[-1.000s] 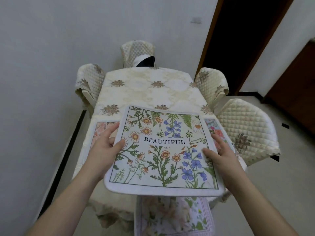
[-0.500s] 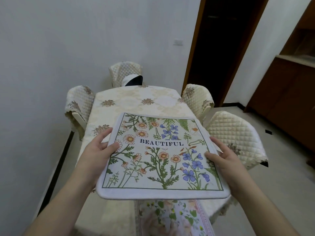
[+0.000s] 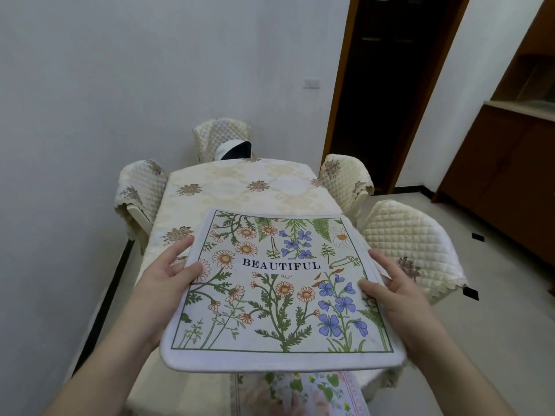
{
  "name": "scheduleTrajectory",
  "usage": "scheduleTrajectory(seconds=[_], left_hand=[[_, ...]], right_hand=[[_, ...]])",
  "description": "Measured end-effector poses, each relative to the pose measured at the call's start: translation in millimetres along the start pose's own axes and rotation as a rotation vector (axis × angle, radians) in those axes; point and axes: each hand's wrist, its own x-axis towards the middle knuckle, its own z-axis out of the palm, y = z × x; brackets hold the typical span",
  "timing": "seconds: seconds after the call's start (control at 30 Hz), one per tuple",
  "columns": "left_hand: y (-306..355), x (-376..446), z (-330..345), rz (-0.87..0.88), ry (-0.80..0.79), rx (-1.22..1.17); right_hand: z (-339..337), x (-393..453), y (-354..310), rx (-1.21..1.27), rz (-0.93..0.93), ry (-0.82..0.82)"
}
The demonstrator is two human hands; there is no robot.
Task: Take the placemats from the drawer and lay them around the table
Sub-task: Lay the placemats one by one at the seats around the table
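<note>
Left hand (image 3: 162, 291) and right hand (image 3: 401, 295) gripping floral placemat (image 3: 279, 292) above table (image 3: 240, 190)

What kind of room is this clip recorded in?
Most likely a home dining room: a table under a cream patterned cloth, quilted-cover chairs drawn up around it, and a wooden sideboard by the wall. Both hands hold a floral placemat over it.

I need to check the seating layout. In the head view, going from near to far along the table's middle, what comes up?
Pink-bordered placemat → BEAUTIFUL placemat → bare tablecloth → far chair.
</note>
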Motion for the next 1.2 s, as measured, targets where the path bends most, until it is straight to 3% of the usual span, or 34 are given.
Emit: scheduleTrajectory(seconds=[0.57, 0.93, 1.2], left_hand=[[-15, -73, 51, -0.028, 0.206, 0.122], [-29, -168, -20, -0.122, 0.543, 0.137], [-34, -228, -90, -0.111, 0.701, 0.13]], right_hand=[[-52, 11, 5, -0.061, 0.018, -0.178], [35, 1, 28, -0.17, 0.091, -0.49], [120, -41, 44, -0.336, 0.028, -0.611]])
